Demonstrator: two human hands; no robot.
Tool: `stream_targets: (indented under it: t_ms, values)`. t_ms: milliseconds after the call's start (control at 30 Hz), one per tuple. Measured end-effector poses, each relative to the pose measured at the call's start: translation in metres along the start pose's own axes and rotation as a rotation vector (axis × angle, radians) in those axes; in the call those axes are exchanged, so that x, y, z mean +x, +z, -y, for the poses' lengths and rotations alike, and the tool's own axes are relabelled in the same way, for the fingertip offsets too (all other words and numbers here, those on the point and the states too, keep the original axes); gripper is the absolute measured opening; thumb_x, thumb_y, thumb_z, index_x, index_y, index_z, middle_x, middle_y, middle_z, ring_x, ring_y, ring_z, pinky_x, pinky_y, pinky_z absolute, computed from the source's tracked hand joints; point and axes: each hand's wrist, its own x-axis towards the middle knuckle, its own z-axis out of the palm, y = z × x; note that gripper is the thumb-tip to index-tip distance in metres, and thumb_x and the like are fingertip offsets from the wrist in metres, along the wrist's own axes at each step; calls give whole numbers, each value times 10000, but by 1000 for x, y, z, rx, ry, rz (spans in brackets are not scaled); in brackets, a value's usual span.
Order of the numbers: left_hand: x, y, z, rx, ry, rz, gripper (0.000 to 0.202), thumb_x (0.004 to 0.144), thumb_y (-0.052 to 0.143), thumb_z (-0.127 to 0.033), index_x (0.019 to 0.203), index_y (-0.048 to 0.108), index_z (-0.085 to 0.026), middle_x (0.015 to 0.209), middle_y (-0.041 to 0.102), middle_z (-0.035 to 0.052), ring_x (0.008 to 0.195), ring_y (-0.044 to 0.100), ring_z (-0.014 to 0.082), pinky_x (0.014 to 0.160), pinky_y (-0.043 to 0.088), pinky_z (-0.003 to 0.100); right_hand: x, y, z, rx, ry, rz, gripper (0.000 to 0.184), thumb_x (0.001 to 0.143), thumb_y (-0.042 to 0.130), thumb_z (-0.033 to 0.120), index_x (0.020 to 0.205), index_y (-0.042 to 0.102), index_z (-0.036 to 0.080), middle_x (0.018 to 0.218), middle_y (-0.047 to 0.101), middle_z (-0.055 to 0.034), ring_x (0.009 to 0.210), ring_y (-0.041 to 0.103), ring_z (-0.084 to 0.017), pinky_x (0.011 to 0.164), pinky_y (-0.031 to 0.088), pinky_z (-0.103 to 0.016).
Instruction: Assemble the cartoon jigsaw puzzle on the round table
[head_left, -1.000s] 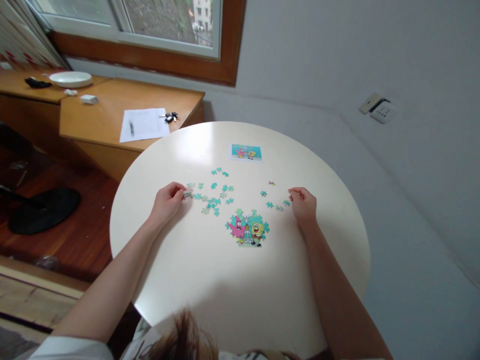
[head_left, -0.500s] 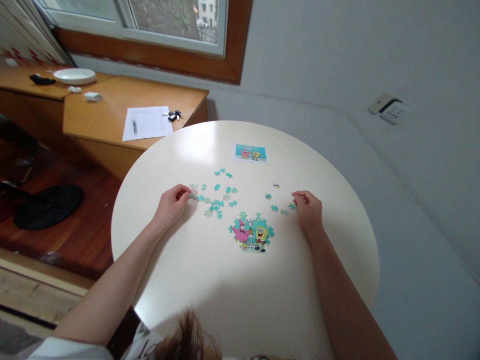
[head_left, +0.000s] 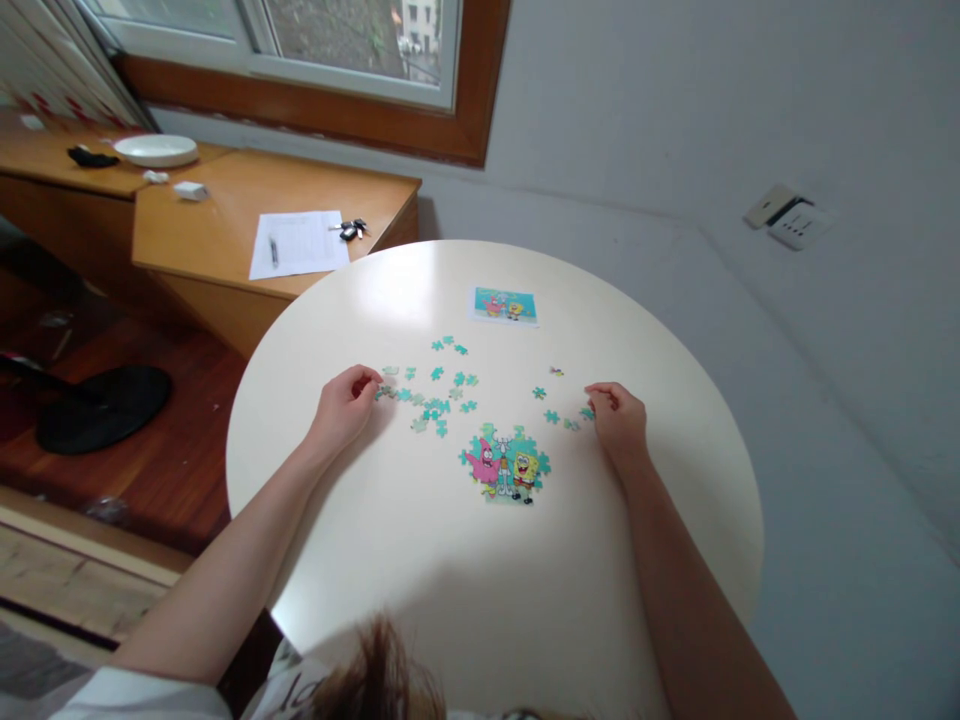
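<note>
At the left end of a loose spread of teal jigsaw puzzle pieces (head_left: 437, 409) is my left hand (head_left: 346, 402), its fingers pinched on a puzzle piece (head_left: 381, 392) that is partly covered. My right hand (head_left: 621, 418) rests on the table with fingers curled and thumb and forefinger close together; anything between them is too small to make out. Beside its fingertips lies another teal piece (head_left: 586, 413). Between and nearer to me than both hands sits a partly joined puzzle (head_left: 504, 468) showing a pink starfish, a squid and a yellow sponge figure.
A small picture card (head_left: 505, 306) with the same characters lies towards the far side of the round white table (head_left: 465, 590). A few loose pieces (head_left: 552, 416) are left of my right hand. Behind stands a wooden desk (head_left: 225, 190) with paper (head_left: 298, 243), keys (head_left: 351, 230) and a white plate (head_left: 157, 150).
The whole view has shifted slightly, moving the scene a little to the right. Both hands and the puzzle pieces keep practically the same places on the table.
</note>
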Motion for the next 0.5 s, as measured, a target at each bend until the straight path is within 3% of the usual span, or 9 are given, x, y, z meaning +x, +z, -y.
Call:
stream_targets:
  t_ms: [333, 500]
  values:
    - [7, 0, 13, -62, 32, -129, 143, 723, 511, -266, 743, 619, -175, 673, 627, 16, 627, 553, 150, 617, 428, 266, -1, 0, 3, -29, -3, 20, 254, 639, 499, 359, 720, 647, 170, 558, 591, -2, 512, 505, -131, 524, 423, -270]
    - [7, -1, 11, -117, 53, -104, 141, 675, 487, -233, 719, 608, -177, 702, 636, 19, 636, 561, 144, 608, 428, 257, -1, 1, 4, -27, -11, 20, 252, 645, 496, 351, 726, 648, 167, 573, 600, -6, 526, 514, -133, 549, 434, -273]
